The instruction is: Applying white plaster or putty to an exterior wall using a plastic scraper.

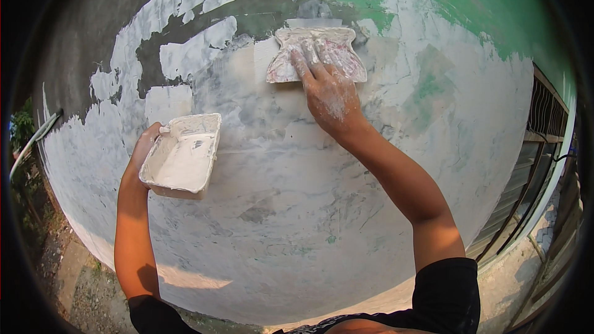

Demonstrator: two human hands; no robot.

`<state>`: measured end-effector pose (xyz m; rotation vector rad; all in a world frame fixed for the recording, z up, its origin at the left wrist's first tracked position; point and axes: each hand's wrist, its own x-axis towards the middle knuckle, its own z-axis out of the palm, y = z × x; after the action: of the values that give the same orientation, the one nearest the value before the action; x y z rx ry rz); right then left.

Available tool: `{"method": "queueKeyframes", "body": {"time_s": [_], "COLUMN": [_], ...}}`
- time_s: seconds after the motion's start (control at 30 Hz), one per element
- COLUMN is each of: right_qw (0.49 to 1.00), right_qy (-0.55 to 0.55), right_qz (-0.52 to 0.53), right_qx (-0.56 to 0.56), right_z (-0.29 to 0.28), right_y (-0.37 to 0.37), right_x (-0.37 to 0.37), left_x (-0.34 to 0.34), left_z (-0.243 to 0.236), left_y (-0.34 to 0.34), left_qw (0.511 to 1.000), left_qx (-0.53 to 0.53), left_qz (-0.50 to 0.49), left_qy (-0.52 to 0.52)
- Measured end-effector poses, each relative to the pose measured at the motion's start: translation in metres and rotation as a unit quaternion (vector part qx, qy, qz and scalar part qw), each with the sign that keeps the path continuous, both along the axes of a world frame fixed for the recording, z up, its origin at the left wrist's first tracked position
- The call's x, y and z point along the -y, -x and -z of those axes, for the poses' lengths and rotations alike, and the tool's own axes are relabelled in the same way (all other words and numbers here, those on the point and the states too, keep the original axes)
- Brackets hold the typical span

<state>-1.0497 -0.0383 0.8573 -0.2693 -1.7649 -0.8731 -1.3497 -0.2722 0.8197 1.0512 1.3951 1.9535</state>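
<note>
My right hand (pixel 331 96), dusted white, grips a wide putty spreader (pixel 352 65) caked with white and faintly pink putty. The spreader lies against the wall's patchy white, grey and green surface (pixel 266 222) in the upper middle, with my fingers spread over its back and partly curled. Lower on the left, my left hand (pixel 145 148) is closed on the side of a rectangular plastic tub (pixel 181 164), holding it tilted in front of the wall. White putty coats the tub's inside and rim.
At the right, a barred, louvered window (pixel 544 117) sits beside a pale pipe. A white hose (pixel 25 151) juts out at the left edge near plants (pixel 21 117). Concrete and rubble ground (pixel 74 272) shows below the wall.
</note>
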Motion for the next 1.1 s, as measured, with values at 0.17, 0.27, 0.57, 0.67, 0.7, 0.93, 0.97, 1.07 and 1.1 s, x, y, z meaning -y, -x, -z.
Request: {"method": "queueKeyframes", "body": {"time_s": [0.17,0.27,0.57,0.67,0.7,0.93,0.97,1.07,1.1], "right_qw": [0.986,0.986,0.982,0.983,0.988,0.97,0.964,0.965,0.972], "right_qy": [-0.056,-0.068,-0.139,-0.144,-0.132,-0.15,-0.125,-0.079,-0.06], "right_qz": [-0.034,-0.05,0.02,0.018,0.011,-0.039,-0.043,-0.074,-0.098], "right_qx": [0.153,0.147,-0.123,-0.109,-0.085,0.188,0.231,0.238,0.203], "right_z": [0.091,0.088,-0.075,-0.055,-0.038,0.149,0.157,0.127,0.107], "right_y": [0.01,-0.003,-0.036,-0.022,-0.016,0.008,0.003,-0.01,-0.013], "right_x": [0.028,0.04,-0.004,-0.007,0.0,0.041,0.047,0.061,0.06], "left_x": [0.014,0.014,0.021,0.025,0.023,0.051,0.053,0.053,0.051], "left_z": [0.003,0.006,0.007,0.013,0.016,0.019,0.02,0.023,0.024], "left_y": [0.0,0.014,-0.003,-0.002,0.002,0.016,0.017,0.01,0.007], "left_qw": [0.998,0.998,0.998,0.998,0.998,0.999,0.999,0.998,0.998], "left_qx": [0.043,0.062,0.061,0.06,0.052,0.019,0.024,0.028,0.027], "left_qz": [0.016,0.022,0.026,-0.009,-0.033,-0.037,-0.036,-0.049,-0.061], "left_qy": [-0.032,-0.025,-0.023,-0.023,-0.023,-0.006,-0.014,-0.02,-0.019]}}
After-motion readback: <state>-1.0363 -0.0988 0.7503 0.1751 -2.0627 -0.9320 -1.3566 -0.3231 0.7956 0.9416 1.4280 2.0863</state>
